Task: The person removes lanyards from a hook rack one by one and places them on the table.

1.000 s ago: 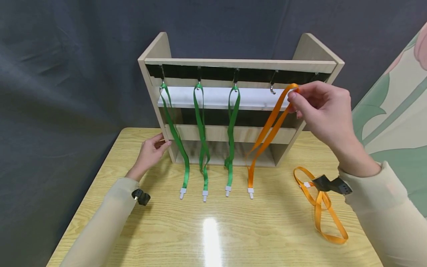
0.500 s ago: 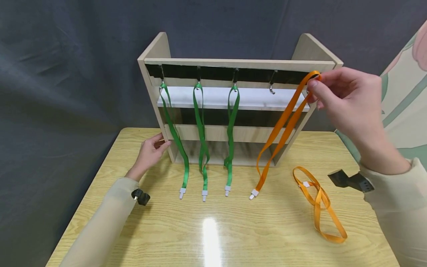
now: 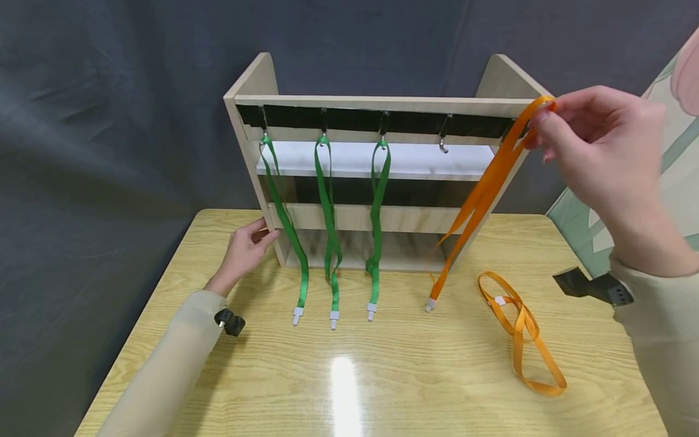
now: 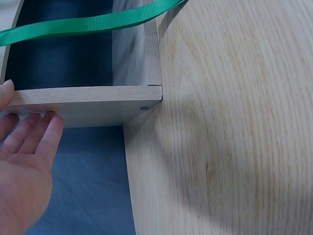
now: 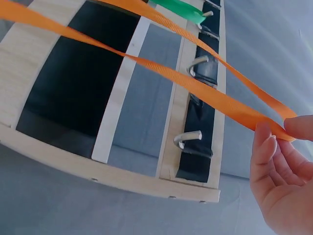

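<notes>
At the upper right my right hand [image 3: 606, 145] pinches an orange lanyard [image 3: 486, 185] by its loop. The strap slants down to the left, ending in a white clip [image 3: 431, 304] in front of the rack. In the right wrist view, the pinched loop is out past the top edge of the rack, apart from the bare end hook [image 5: 188, 139] and the bare hook beside it [image 5: 198, 66]. My left hand [image 3: 243, 252] holds the lower left side panel [image 4: 88, 95] of the wooden rack [image 3: 393, 104], thumb at one face and fingers against the outer one.
Three green lanyards, the left [image 3: 286, 218], the middle [image 3: 329, 212] and the right [image 3: 378, 209], hang from the rack's hooks. A second orange lanyard [image 3: 537, 358] lies looped on the wooden table [image 3: 404, 376]. Dark cloth [image 3: 377, 48] covers the wall behind.
My right hand has moved right and upward with the orange lanyard, past the bare fourth hook to the rack's right end. The left hand stays on the side panel.
</notes>
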Demonstrator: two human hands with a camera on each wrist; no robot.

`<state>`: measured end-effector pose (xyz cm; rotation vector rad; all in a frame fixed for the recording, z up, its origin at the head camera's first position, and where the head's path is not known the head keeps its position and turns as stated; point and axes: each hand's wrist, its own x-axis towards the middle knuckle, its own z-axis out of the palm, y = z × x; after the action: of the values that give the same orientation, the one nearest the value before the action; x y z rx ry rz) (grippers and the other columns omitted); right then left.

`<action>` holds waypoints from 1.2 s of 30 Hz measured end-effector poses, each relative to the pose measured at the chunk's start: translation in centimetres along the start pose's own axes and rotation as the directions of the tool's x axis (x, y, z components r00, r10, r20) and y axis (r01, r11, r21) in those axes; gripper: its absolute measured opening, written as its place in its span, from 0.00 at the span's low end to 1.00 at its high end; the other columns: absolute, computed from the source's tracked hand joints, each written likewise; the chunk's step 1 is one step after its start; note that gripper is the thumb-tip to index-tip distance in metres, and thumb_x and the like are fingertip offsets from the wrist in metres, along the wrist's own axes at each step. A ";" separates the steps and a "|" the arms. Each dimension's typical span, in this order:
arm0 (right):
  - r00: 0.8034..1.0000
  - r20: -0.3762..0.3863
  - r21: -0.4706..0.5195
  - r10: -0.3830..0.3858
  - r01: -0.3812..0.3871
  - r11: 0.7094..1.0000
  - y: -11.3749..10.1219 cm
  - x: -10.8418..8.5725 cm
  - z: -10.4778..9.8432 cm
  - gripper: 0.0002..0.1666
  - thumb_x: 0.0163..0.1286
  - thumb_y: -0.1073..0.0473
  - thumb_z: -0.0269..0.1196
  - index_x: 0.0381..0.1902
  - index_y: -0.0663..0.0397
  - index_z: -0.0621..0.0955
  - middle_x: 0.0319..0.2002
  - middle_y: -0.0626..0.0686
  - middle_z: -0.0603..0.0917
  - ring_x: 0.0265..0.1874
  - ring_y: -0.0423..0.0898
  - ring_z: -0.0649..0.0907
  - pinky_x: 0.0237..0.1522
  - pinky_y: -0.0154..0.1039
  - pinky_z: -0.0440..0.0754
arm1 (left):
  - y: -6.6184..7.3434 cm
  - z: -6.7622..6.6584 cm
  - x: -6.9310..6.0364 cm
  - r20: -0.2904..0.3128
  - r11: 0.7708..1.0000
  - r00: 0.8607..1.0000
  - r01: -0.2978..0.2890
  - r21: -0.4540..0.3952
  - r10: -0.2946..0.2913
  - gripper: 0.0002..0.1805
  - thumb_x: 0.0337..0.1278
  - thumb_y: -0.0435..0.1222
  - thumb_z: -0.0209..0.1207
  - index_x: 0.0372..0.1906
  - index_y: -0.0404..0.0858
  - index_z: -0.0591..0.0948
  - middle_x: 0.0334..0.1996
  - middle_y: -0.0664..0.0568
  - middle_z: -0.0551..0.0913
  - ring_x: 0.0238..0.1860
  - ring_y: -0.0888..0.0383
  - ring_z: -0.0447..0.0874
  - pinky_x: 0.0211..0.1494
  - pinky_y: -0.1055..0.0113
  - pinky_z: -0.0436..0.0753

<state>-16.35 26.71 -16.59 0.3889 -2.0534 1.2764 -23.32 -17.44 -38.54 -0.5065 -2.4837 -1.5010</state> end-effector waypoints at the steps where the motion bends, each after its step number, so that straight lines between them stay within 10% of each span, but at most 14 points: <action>1: 1.000 -0.005 -0.023 0.003 -0.003 1.000 0.0 0.1 -0.1 0.09 0.62 0.69 0.63 0.36 0.74 0.82 0.27 0.50 0.85 0.18 0.41 0.80 0.22 0.24 0.78 | 0.0 0.0 0.0 0.000 1.000 1.000 0.001 0.000 -0.001 0.19 0.65 0.28 0.55 0.60 0.25 0.74 0.55 0.32 0.75 0.53 0.39 0.77 0.51 0.54 0.79; 20: 0.999 0.005 -0.074 0.054 -0.053 0.996 0.3 -0.7 -1.4 0.07 0.63 0.68 0.63 0.36 0.70 0.82 0.28 0.49 0.85 0.22 0.41 0.83 0.25 0.23 0.78 | -0.4 0.1 0.2 -0.009 1.000 1.000 -0.005 0.011 0.005 0.19 0.65 0.28 0.56 0.59 0.26 0.75 0.54 0.33 0.76 0.52 0.39 0.78 0.50 0.53 0.79; 28: 0.997 0.045 -0.156 0.065 -0.057 0.986 0.5 -2.3 -2.2 0.03 0.64 0.69 0.62 0.35 0.63 0.82 0.25 0.46 0.83 0.18 0.39 0.79 0.23 0.21 0.76 | -4.1 0.5 1.0 -0.023 1.000 1.000 -0.018 0.009 0.018 0.20 0.66 0.33 0.57 0.60 0.30 0.75 0.55 0.37 0.77 0.52 0.42 0.78 0.50 0.54 0.79; 36: 0.992 0.071 -0.238 0.109 -0.089 0.967 0.8 -3.7 -3.1 0.05 0.66 0.67 0.62 0.38 0.54 0.82 0.26 0.43 0.81 0.19 0.36 0.78 0.23 0.19 0.74 | -4.6 0.6 1.0 -0.033 1.000 0.999 -0.009 0.024 0.010 0.20 0.66 0.35 0.58 0.60 0.35 0.77 0.55 0.41 0.78 0.52 0.46 0.79 0.51 0.57 0.80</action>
<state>-12.91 29.45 -18.80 0.2369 -2.2893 1.0722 -26.01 -18.72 -42.25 -0.4844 -2.4674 -1.4618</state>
